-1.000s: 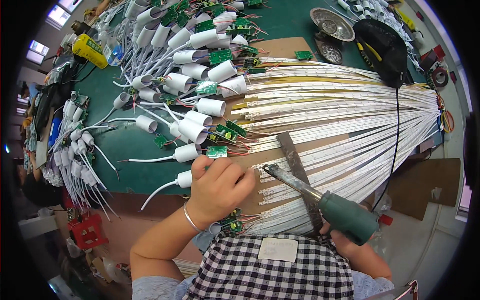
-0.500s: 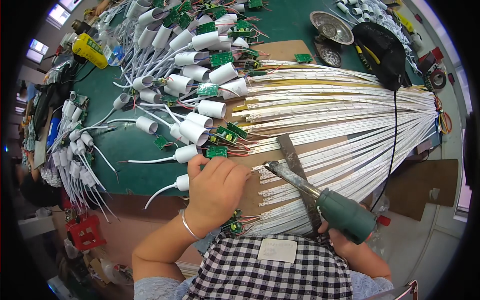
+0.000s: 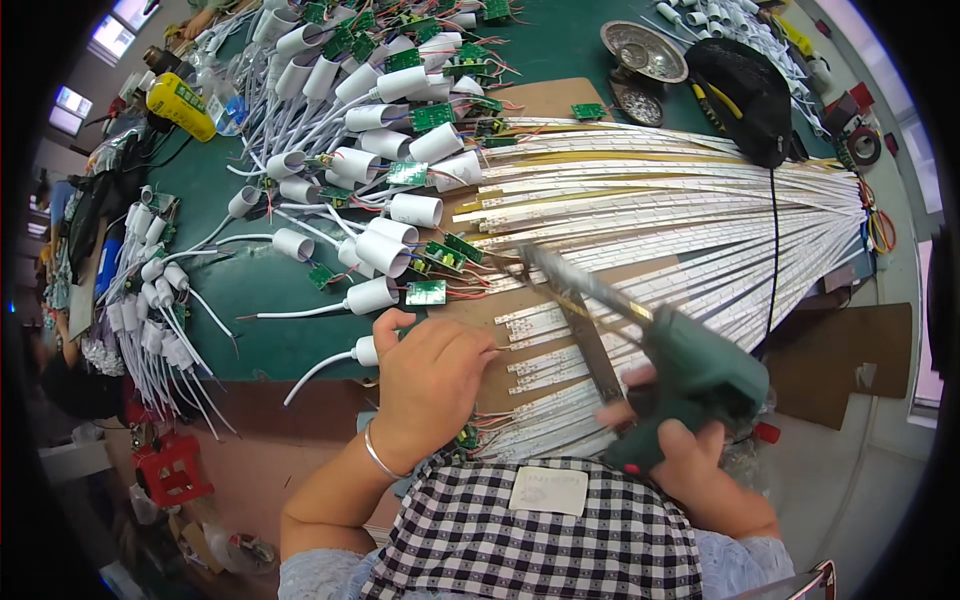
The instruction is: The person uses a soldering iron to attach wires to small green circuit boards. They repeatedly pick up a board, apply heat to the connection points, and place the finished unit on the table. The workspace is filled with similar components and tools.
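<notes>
Holding bits, the dish (image 3: 638, 106) sat beyond the strips (image 3: 720, 212); right grip (image 3: 692, 468) clasped the soldering gun (image 3: 705, 370) above them, left grip (image 3: 430, 372) pinched wire (image 3: 503, 348) beside.

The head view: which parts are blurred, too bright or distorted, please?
Head view, right of centre: the green tool and its metal shaft are blurred; the left hand looks sharper. Head view, upper left: the window looks washed out. Head view, rim: strong fisheye bending.

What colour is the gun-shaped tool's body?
Its body is dark green, clearest in the head view.
</notes>
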Demonstrator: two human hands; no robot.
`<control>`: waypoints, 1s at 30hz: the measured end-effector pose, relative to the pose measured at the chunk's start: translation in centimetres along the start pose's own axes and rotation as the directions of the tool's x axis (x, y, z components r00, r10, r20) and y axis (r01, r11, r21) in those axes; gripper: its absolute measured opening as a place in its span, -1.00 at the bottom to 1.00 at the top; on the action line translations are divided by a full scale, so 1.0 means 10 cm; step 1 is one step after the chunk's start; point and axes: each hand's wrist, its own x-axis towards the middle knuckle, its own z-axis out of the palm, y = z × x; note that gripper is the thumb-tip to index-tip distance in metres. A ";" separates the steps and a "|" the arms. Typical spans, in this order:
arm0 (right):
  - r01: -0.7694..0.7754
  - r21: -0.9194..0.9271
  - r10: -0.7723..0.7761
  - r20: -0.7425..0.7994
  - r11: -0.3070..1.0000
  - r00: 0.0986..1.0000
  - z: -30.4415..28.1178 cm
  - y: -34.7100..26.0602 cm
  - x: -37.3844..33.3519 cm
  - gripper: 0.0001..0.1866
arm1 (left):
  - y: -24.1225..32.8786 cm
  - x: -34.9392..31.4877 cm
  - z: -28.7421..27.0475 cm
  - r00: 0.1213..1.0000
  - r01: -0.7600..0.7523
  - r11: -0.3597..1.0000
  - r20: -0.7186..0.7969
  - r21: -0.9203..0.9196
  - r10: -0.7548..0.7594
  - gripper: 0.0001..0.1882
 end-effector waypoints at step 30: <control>0.211 -0.609 -0.144 0.159 0.765 0.977 -0.65 0.25 -0.29 -0.40 | -0.07 0.17 0.16 0.998 0.042 0.975 -0.046 0.219 -0.032 -0.93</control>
